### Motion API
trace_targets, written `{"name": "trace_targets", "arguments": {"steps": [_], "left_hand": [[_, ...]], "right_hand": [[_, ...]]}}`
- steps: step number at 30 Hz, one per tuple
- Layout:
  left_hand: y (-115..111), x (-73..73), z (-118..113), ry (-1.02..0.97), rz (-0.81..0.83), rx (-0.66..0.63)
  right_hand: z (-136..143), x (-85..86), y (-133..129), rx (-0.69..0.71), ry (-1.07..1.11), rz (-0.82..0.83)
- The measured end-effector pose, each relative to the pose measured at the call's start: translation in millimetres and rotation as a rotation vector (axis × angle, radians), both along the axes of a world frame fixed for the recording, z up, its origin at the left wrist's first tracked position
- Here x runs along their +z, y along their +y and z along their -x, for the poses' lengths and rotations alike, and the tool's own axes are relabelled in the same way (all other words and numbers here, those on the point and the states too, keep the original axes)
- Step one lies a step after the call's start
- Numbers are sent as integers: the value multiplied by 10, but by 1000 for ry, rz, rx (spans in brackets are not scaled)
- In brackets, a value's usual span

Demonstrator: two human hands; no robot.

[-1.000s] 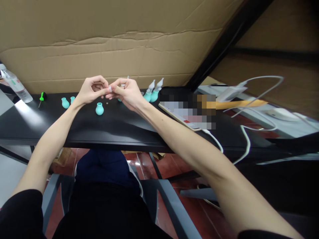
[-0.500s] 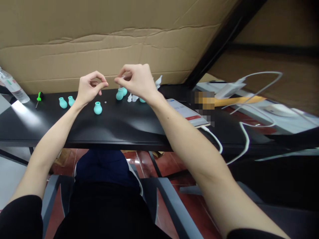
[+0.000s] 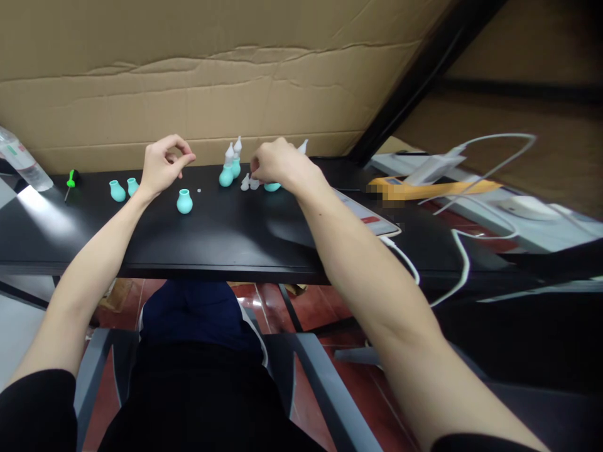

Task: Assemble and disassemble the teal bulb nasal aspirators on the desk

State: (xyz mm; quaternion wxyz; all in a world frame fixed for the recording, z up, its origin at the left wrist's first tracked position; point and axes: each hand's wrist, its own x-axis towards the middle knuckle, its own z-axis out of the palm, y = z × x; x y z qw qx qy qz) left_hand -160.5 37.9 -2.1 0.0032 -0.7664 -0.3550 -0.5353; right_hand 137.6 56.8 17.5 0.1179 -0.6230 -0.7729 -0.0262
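Observation:
My left hand hovers over the table with thumb and index finger pinched; anything between them is too small to make out. Below it stands an open-necked teal squeeze bulb beside a tiny pale disc. On the right, my right hand reaches down with curled fingers to small translucent nozzle tips; its fingertips are partly hidden. Just left of it stand two teal bulbs fitted with translucent nozzles. Another teal bulb is partly covered by this hand, and a nozzle point shows behind it.
Two more open teal bulbs stand left of my left forearm. Further left are a green-and-black screwdriver and a water bottle. A phone or tablet with a white cable lies at right. Cardboard walls the back.
My right hand has moved right and down, away from my left hand, to the small nozzle tips. My left hand stays pinched and has shifted slightly left.

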Motion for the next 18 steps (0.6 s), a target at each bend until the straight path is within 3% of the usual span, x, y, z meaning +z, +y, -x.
{"name": "trace_targets", "arguments": {"steps": [9,18], "left_hand": [[3,-26,9,37,23,-6],[-35,-23,-17,24,26,-19]], "right_hand": [[-41,-102,78,39,-47,-64],[-66,-78,61,66,-49,-17]]}}
